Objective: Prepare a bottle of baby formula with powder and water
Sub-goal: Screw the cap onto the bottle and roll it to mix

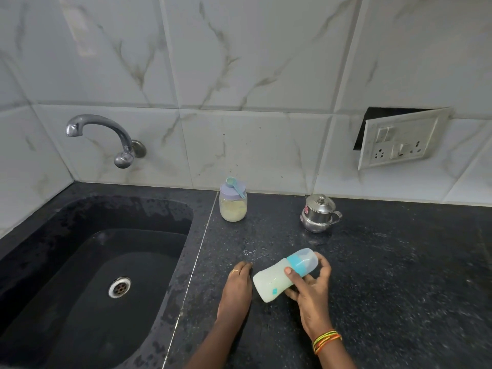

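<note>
A baby bottle (271, 284) with milky white contents, a teal collar and a clear cap lies tilted, cap pointing up and right, just above the black counter. My right hand (311, 291) is shut on it around the collar and cap. My left hand (237, 286) rests flat on the counter just left of the bottle's base, fingers together, holding nothing. A jar of pale powder (233, 207) with a lilac lid stands near the wall. A teal scoop (235, 185) lies on that lid.
A small lidded steel pot (318, 214) stands at the back right of the counter (399, 262). A black sink (106, 262) with a drain fills the left side, under a chrome tap (106, 134). A loose socket plate (399, 139) hangs from the tiled wall.
</note>
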`<act>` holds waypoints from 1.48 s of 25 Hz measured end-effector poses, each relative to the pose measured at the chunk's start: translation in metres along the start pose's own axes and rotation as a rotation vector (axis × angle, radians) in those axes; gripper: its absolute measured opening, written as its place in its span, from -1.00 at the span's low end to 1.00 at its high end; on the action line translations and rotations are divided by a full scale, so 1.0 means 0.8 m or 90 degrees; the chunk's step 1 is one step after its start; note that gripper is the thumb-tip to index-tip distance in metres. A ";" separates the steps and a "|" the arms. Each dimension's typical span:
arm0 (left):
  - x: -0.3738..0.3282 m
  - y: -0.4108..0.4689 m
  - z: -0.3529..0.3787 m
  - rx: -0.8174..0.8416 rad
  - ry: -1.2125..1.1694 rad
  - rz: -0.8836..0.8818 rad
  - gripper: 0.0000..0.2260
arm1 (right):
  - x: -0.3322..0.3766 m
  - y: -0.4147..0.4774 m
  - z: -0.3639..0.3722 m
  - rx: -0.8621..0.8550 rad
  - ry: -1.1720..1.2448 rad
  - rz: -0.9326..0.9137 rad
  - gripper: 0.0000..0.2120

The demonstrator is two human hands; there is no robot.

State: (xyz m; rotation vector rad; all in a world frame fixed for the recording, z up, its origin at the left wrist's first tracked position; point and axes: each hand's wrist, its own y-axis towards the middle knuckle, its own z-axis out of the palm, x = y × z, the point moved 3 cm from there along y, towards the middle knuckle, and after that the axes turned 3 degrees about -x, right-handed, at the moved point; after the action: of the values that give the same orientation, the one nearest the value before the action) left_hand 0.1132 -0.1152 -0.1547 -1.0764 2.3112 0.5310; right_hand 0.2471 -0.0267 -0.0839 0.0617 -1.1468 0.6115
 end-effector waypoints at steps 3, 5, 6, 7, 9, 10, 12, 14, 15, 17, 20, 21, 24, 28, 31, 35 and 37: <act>-0.001 0.000 0.000 -0.005 0.001 0.009 -0.64 | 0.000 0.002 -0.003 -0.040 0.062 0.002 -0.43; -0.002 -0.001 -0.001 -0.003 -0.001 0.002 -0.65 | 0.000 0.001 -0.002 -0.031 0.049 0.006 -0.44; -0.001 -0.001 -0.001 0.000 -0.003 -0.003 -0.65 | 0.000 -0.001 -0.001 -0.014 0.028 0.006 -0.42; -0.001 0.000 -0.001 0.002 -0.005 -0.006 -0.65 | -0.001 -0.002 0.000 -0.009 0.019 0.002 -0.40; -0.002 0.000 -0.002 0.001 0.000 0.000 -0.65 | -0.002 -0.001 -0.003 -0.041 0.055 0.001 -0.43; -0.002 -0.001 -0.002 0.000 0.002 0.003 -0.64 | -0.003 0.000 -0.005 -0.049 0.076 0.006 -0.45; -0.003 -0.002 -0.003 -0.002 0.009 0.003 -0.64 | -0.002 0.000 -0.004 -0.028 0.051 0.007 -0.44; -0.002 -0.001 -0.002 -0.001 0.007 0.001 -0.65 | 0.000 0.001 -0.003 -0.009 0.030 0.001 -0.41; -0.003 -0.001 -0.003 -0.001 0.006 0.002 -0.65 | 0.001 0.001 -0.005 -0.021 0.045 -0.001 -0.43; -0.005 -0.002 -0.003 -0.001 0.006 0.003 -0.64 | 0.000 0.004 -0.007 -0.035 0.065 0.001 -0.46; -0.004 -0.002 -0.004 0.004 0.003 -0.007 -0.65 | -0.001 0.003 -0.002 0.012 -0.006 -0.002 -0.38; -0.004 -0.001 -0.003 0.006 0.002 -0.008 -0.66 | -0.001 0.003 -0.002 0.009 -0.003 -0.003 -0.37; -0.005 -0.002 -0.004 0.008 0.010 0.001 -0.65 | -0.002 0.003 -0.003 -0.018 0.035 0.006 -0.40; -0.003 -0.002 -0.003 0.013 0.020 -0.005 -0.63 | 0.000 0.002 0.000 0.025 -0.026 0.008 -0.35; -0.007 -0.002 -0.004 0.012 0.014 -0.002 -0.65 | 0.000 0.004 -0.003 -0.012 0.020 0.023 -0.39; -0.005 -0.002 -0.005 0.006 0.011 -0.006 -0.65 | 0.001 0.005 -0.001 -0.004 0.025 0.019 -0.39; -0.008 -0.003 -0.006 0.001 0.014 0.002 -0.64 | 0.001 0.008 -0.004 -0.040 0.098 0.028 -0.45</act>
State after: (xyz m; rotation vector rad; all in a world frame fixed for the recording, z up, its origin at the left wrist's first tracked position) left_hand 0.1170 -0.1155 -0.1471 -1.0845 2.3321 0.5213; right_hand 0.2465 -0.0196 -0.0861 -0.0638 -1.0195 0.6076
